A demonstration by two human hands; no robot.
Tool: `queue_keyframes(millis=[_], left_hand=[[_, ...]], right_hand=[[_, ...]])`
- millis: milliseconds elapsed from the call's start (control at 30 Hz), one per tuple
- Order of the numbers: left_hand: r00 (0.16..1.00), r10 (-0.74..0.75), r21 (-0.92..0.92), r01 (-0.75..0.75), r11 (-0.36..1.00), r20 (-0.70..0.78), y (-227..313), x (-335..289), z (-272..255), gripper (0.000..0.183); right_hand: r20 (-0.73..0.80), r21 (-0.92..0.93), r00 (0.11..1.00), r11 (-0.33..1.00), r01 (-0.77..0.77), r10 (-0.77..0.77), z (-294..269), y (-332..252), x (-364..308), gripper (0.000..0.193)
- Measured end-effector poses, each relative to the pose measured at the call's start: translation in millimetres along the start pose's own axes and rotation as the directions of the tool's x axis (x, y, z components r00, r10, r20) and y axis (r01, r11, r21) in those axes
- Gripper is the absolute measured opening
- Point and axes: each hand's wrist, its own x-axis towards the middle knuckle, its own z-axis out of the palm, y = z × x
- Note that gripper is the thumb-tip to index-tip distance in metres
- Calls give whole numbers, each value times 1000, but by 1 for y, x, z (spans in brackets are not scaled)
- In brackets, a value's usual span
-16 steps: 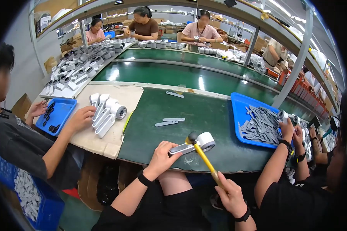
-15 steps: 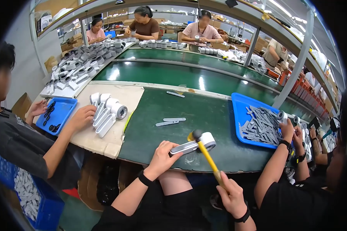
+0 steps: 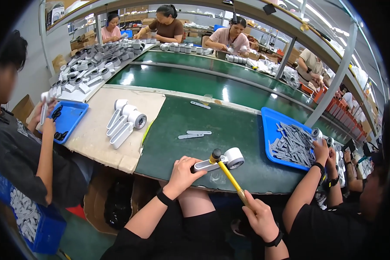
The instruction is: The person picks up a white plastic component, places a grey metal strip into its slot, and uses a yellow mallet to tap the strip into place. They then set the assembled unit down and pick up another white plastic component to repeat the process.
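Note:
My left hand [image 3: 184,174] grips the narrow end of a white plastic housing [image 3: 234,157], whose long grey-faced handle ends in a round ring on the right. It lies at the near edge of the green work surface. My right hand [image 3: 261,218] is closed around the yellow handle of a small mallet [image 3: 232,178]. The black-and-yellow mallet head is over the housing's handle, close to my left fingers; I cannot tell whether it touches. Just beyond lie two flat grey strips [image 3: 195,134], and farther off another grey strip [image 3: 200,105].
Three similar housings [image 3: 121,133] stand on cardboard [image 3: 89,143] at left. A blue tray of grey strips [image 3: 290,145] sits at right. Co-workers flank me; the left one holds a white part [image 3: 43,108] over a blue tray [image 3: 80,112]. A green conveyor [image 3: 173,82] runs beyond.
The mallet head has shifted slightly left along the housing's handle. The left co-worker has lifted a white part from the cardboard group. My left hand keeps its grip.

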Motion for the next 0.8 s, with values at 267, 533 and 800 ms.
queue_keyframes(millis=[267, 533, 800], left_hand=[[999, -35, 71, 37, 997, -32, 8, -1, -1, 27], [999, -45, 102, 48, 994, -30, 4, 0, 0, 27], [997, -70, 116, 73, 991, -28, 1, 0, 4, 28]], right_hand=[[84, 9, 996, 1000, 6, -7, 1, -17, 4, 56], [102, -42, 993, 997, 62, -57, 8, -16, 6, 56], [87, -50, 995, 997, 57, -53, 10, -22, 4, 52]])
